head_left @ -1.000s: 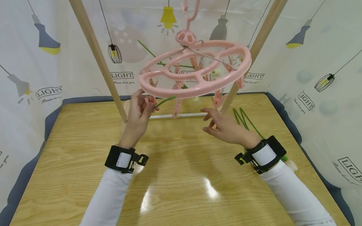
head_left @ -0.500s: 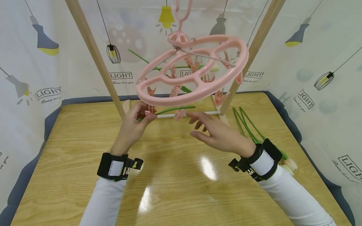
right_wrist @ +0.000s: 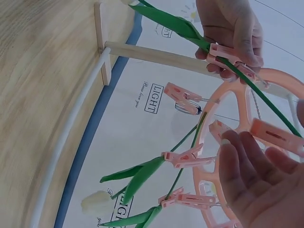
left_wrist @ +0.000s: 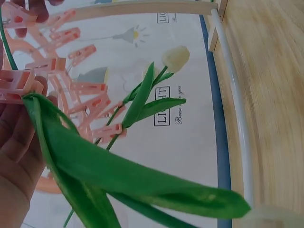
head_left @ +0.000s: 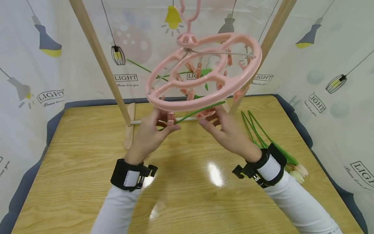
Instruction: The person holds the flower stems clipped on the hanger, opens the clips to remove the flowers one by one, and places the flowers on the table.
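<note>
A round pink clothes hanger (head_left: 187,104) hangs tilted, with pink pegs dangling below its ring. My left hand (head_left: 152,133) grips one peg (right_wrist: 227,53) at its left front. In that peg is the green stem (head_left: 214,104) of an artificial tulip, whose broad leaf (left_wrist: 118,166) fills much of the left wrist view. Its stem slants up to the right, past the peg (head_left: 205,113) that my right hand (head_left: 230,133) pinches between thumb and fingers. Behind, a white tulip (left_wrist: 175,59) is clipped in other pegs.
More tulips (head_left: 298,172) lie on the wooden table (head_left: 190,201) by my right forearm. Wooden posts (head_left: 97,58) rise on both sides of the hanger, joined low down by a white bar (right_wrist: 71,128). A printed cloth (head_left: 73,32) stands behind.
My left hand has moved right with the peg and stem, and the hanger has turned and tilted. My right hand has come up to a front peg and taken hold of it.
</note>
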